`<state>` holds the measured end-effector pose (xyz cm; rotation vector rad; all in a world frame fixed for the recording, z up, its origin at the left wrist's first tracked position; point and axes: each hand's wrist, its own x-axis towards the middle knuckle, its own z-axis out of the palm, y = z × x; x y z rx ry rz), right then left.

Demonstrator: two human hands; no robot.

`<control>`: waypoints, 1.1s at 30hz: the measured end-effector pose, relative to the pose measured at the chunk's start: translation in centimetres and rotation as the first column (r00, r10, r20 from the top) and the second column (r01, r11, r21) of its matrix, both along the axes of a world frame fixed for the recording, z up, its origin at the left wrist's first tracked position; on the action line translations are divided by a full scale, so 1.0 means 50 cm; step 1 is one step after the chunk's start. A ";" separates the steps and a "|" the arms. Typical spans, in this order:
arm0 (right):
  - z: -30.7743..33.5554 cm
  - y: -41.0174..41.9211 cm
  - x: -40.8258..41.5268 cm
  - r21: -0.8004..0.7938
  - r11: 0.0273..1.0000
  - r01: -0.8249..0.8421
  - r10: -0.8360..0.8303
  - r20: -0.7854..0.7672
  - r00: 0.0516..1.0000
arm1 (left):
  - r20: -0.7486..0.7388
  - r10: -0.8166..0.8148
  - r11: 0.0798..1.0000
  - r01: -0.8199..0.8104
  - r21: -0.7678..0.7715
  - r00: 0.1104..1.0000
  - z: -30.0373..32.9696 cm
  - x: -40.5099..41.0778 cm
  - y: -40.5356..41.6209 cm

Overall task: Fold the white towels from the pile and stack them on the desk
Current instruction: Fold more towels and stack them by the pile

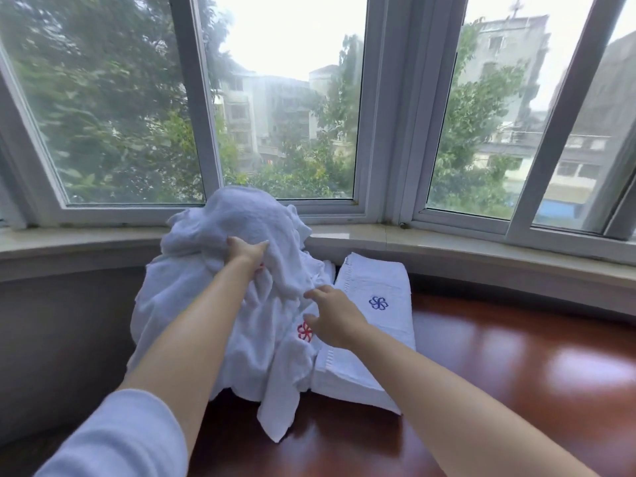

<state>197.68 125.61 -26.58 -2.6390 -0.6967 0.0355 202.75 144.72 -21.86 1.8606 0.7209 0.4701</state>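
A tall heap of crumpled white towels (pixel 213 297) stands on the dark red wooden desk (pixel 516 373) against the window sill. My left hand (pixel 246 253) grips a fold of towel high on the heap. My right hand (pixel 332 318) reaches to the heap's right side with fingers extended, touching the cloth near a red flower emblem (pixel 304 331). Just right of the heap lies a folded white towel stack (pixel 375 339) with a blue flower emblem (pixel 378 302) on top. One loose towel corner hangs down toward the desk's front.
A pale stone window sill (pixel 481 249) curves behind the desk under a bay window (pixel 282 98) with white frames. Glossy desk surface stretches to the right of the folded stack.
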 end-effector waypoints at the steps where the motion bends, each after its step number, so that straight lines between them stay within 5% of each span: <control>1: 0.002 -0.002 0.007 -0.024 1.000 -0.004 0.004 0.012 1.000 | -0.009 0.039 0.998 -0.038 0.055 0.999 -0.002 0.007 0.005; 7: 0.013 0.002 0.047 -0.046 0.998 0.041 -0.040 0.019 0.999 | 0.011 0.006 0.942 -0.009 0.336 1.000 0.015 -0.005 0.041; 11: 0.046 0.028 0.059 0.040 0.996 0.081 -0.081 0.011 0.997 | -0.078 -0.189 0.912 0.204 0.355 0.979 0.027 -0.013 0.044; 16: 0.051 0.045 0.045 0.072 0.994 0.079 -0.080 0.016 0.997 | -0.269 -0.098 0.714 0.256 0.652 0.958 0.002 -0.033 0.063; 19: 0.038 0.041 0.035 0.045 0.996 0.077 -0.078 0.014 0.997 | -0.417 -0.176 0.692 0.414 0.592 0.892 -0.007 -0.033 0.072; 22: 0.037 0.039 0.027 0.047 0.996 0.076 -0.077 0.009 0.997 | -0.415 -0.261 0.701 0.467 0.539 0.872 -0.014 -0.033 0.069; 26: 0.039 0.041 0.016 0.060 0.995 0.074 -0.074 0.010 0.997 | -0.570 -0.036 0.503 0.508 0.699 0.821 -0.030 -0.054 0.078; 30: 0.025 0.047 0.012 0.042 0.998 0.038 -0.039 0.026 0.999 | -0.511 -0.024 0.317 0.491 0.811 0.859 -0.036 -0.045 0.077; 33: 0.020 0.047 0.015 0.041 0.999 0.033 -0.034 0.029 0.999 | -0.442 -0.061 0.326 0.436 0.839 0.895 -0.017 -0.039 0.057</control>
